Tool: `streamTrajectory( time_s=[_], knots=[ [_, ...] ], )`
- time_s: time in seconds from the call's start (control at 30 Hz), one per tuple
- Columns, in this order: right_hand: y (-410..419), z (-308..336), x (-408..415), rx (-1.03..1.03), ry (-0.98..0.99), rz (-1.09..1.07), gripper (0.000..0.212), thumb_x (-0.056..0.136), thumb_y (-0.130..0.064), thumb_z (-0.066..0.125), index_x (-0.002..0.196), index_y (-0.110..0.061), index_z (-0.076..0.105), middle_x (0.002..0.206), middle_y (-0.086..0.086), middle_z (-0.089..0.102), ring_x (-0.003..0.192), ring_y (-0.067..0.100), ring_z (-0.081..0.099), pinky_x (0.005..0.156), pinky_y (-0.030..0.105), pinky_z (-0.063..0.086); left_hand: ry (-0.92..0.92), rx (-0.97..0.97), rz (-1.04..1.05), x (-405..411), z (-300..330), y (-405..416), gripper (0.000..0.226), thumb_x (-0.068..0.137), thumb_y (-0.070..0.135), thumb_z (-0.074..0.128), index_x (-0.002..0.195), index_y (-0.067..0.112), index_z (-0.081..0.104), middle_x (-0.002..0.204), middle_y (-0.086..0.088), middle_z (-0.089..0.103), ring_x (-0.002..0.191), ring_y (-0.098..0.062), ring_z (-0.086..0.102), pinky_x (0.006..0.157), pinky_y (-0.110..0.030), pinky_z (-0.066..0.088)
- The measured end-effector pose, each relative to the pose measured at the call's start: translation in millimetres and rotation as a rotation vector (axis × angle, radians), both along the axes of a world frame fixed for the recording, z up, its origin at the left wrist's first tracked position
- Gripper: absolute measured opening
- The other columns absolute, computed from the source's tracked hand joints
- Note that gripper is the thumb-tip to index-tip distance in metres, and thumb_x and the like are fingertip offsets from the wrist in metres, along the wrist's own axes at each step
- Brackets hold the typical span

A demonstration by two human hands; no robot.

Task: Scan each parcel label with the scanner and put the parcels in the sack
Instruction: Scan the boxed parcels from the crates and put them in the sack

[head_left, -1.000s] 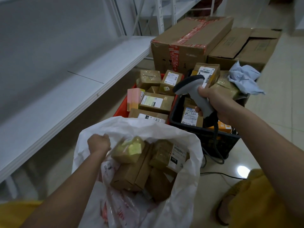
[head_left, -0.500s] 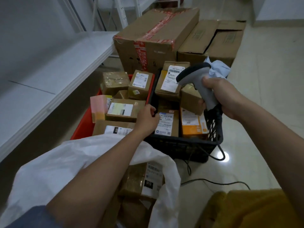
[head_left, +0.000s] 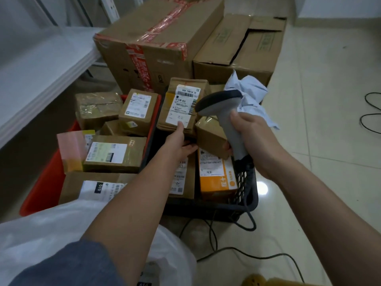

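My left hand (head_left: 179,141) grips the near edge of a brown parcel with a white label (head_left: 181,104) that leans at the back of the black crate (head_left: 218,209), thumb on the label. My right hand (head_left: 252,133) holds the grey scanner (head_left: 224,112) by its handle, its head just right of that label. Several more labelled parcels fill the black crate, among them an orange-and-white one (head_left: 216,174). The red crate (head_left: 41,190) on the left holds several brown parcels (head_left: 115,153). The white sack (head_left: 47,230) lies under my left forearm.
Two big cardboard boxes (head_left: 156,44) stand behind the crates, with crumpled pale paper (head_left: 249,96) beside them. A white shelf (head_left: 31,71) runs along the left. The scanner cable (head_left: 247,252) and other cables (head_left: 371,112) lie on the tiled floor.
My left hand left the sack, reached over the black crate's front and took hold of the leaning labelled parcel. The scanner stayed over the crate, shifting slightly lower.
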State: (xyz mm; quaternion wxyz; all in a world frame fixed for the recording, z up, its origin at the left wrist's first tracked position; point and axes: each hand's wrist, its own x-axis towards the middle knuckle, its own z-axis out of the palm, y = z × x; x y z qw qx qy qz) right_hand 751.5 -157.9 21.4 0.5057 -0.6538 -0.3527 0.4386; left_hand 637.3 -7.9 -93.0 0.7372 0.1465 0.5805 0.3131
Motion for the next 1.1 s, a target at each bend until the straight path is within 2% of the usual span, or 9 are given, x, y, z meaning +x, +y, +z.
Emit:
streamTrajectory(
  time_s=[0.17,0.27,0.4,0.47,0.6,0.7,0.9,1.0,1.1],
  knots=[
    [14.6,-7.2,-4.0,-0.014,0.045,-0.025,0.028,0.104,-0.036,0.043,0.102,-0.016,0.061,0.074,0.010,0.059,0.056,0.019,0.062,0.052,0.028,0.050,0.011,0.072,0.077,2.0,-9.2,11.8,0.043,0.096,0.025,0.058,0.133,0.005,0.050,0.125,-0.021,0.060,0.097,-0.033,0.063,0.050,-0.038,0.057],
    [19.7,-5.1,-6.0,-0.005,0.095,-0.056,0.029,0.104,-0.034,0.043,0.105,-0.012,0.060,0.079,0.013,0.053,0.056,0.020,0.059,0.044,0.023,0.047,0.145,0.130,0.099,3.2,-6.6,11.5,0.042,0.091,0.021,0.066,0.129,0.009,0.052,0.123,-0.013,0.059,0.097,-0.028,0.062,0.073,-0.040,0.057],
    [21.7,-2.1,-6.8,-0.007,0.137,-0.099,0.030,0.104,-0.035,0.043,0.099,-0.010,0.059,0.087,0.017,0.052,0.057,0.020,0.057,0.041,0.020,0.045,0.712,0.346,0.090,-17.3,-5.5,27.9,0.098,0.069,0.032,0.086,0.145,0.019,0.026,0.148,-0.007,0.030,0.133,-0.031,0.040,0.103,-0.046,0.045],
    [21.1,-2.7,-5.9,-0.014,0.122,-0.092,0.030,0.104,-0.035,0.043,0.099,-0.011,0.060,0.089,0.017,0.052,0.057,0.019,0.057,0.042,0.020,0.045,0.616,0.407,-0.059,-30.3,-6.5,39.7,0.099,0.071,0.033,0.085,0.149,0.022,0.025,0.149,-0.005,0.035,0.128,-0.027,0.045,0.098,-0.047,0.048],
    [22.1,-3.4,-4.7,-0.016,0.122,-0.092,0.029,0.104,-0.036,0.043,0.096,-0.013,0.060,0.081,0.016,0.054,0.050,0.016,0.057,0.043,0.021,0.045,0.426,0.353,-0.184,-43.8,-7.5,41.4,0.063,0.079,0.028,0.080,0.129,0.005,0.049,0.119,-0.009,0.060,0.092,-0.019,0.060,0.061,-0.031,0.055],
    [24.2,-3.3,-6.3,-0.007,0.149,-0.100,0.028,0.104,-0.035,0.044,0.095,-0.014,0.060,0.074,0.010,0.056,0.053,0.018,0.059,0.046,0.025,0.047,0.350,0.340,-0.175,-48.8,-13.5,35.5,0.047,0.080,0.032,0.078,0.110,0.004,0.054,0.109,-0.012,0.066,0.085,-0.017,0.064,0.067,-0.036,0.059],
    [23.1,-4.0,-8.2,-0.036,0.142,-0.076,0.028,0.103,-0.037,0.045,0.101,-0.014,0.060,0.081,0.011,0.055,0.058,0.019,0.059,0.046,0.025,0.049,0.253,0.251,-0.361,-51.7,-12.6,28.2,0.041,0.082,0.049,0.071,0.105,0.017,0.063,0.101,-0.004,0.071,0.093,-0.019,0.064,0.077,-0.035,0.053],
    [23.6,-3.5,-8.9,-0.028,0.155,-0.075,0.027,0.103,-0.036,0.044,0.100,-0.015,0.059,0.080,0.010,0.053,0.061,0.021,0.058,0.046,0.024,0.048,0.139,0.228,-0.419,-53.6,-15.2,21.2,0.042,0.085,0.042,0.070,0.118,0.017,0.065,0.103,-0.005,0.074,0.099,-0.021,0.068,0.087,-0.036,0.055],
    [24.1,-2.8,-10.7,-0.031,0.154,-0.071,0.028,0.104,-0.036,0.044,0.099,-0.013,0.059,0.079,0.011,0.052,0.062,0.023,0.057,0.046,0.024,0.048,0.112,0.210,-0.397,-60.3,-11.4,15.4,0.034,0.086,0.034,0.069,0.115,0.016,0.066,0.099,-0.010,0.074,0.091,-0.023,0.068,0.068,-0.031,0.058]
  ],
)
